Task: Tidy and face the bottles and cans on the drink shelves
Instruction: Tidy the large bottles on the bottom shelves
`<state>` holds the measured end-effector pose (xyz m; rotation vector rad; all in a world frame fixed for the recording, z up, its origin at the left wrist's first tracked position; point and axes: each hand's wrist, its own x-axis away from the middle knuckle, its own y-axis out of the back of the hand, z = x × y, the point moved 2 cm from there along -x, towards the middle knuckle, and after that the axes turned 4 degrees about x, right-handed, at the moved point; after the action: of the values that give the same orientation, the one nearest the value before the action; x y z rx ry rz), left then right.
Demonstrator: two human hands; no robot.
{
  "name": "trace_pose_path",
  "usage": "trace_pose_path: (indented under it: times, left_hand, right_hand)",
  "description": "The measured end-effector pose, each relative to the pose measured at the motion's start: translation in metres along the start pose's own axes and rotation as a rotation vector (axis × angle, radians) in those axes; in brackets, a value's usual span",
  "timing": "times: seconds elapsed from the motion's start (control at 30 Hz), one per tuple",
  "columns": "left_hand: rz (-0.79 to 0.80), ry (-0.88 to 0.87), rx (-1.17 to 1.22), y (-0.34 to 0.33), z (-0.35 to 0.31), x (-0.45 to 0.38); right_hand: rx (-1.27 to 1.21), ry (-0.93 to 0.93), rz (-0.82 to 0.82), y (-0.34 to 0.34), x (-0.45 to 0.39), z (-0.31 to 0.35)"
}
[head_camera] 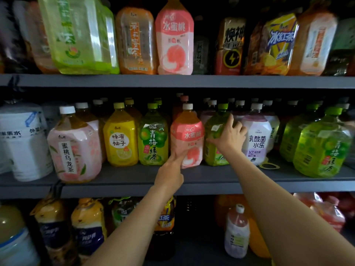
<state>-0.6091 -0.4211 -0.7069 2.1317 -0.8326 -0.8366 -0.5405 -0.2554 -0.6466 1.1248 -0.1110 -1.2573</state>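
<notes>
- Two hands at frame centre, middle shelf (192, 174);
- left hand (170, 174): extended fingers press the pink peach bottle (187, 139) low, likely to square its label forward;
- right hand (229, 136): fingers spread, resting on the green bottle (214, 143) just beside, apparently turning it.

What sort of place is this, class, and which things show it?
Probably a shop's drinks aisle: grey shelves in tiers, rows of labelled bottles such as a peach bottle, and duplicates queued behind the front ones.
</notes>
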Motion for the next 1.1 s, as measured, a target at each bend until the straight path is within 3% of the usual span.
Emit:
trace_pose_path:
  times: [0.33, 0.53, 0.6, 0.73, 0.9, 1.1]
  left_hand:
    - [0.054, 0.098, -0.086, -0.005, -0.004, -0.002]
    - [0.190, 0.207, 0.130, -0.018, -0.010, 0.001]
    - [0.130, 0.163, 0.218, -0.016, -0.010, 0.006]
    - [-0.152, 0.098, 0.474, 0.010, -0.003, 0.015]
    - [-0.277, 0.187, 0.493, 0.057, 0.044, 0.035]
    - [-0.302, 0.264, 0.488, 0.096, 0.093, 0.049]
  right_hand:
    - [-0.298, -0.028, -0.114, 0.012, 0.035, -0.010]
    - [-0.370, 0.062, -0.160, 0.019, 0.067, -0.005]
    - [-0.403, 0.109, -0.163, 0.016, 0.079, 0.007]
    - [-0.418, 0.217, -0.175, 0.003, 0.109, 0.045]
    - [-0.474, 0.340, -0.015, -0.022, 0.126, 0.098]
    - [-0.548, 0.456, 0.373, -0.042, 0.127, 0.125]
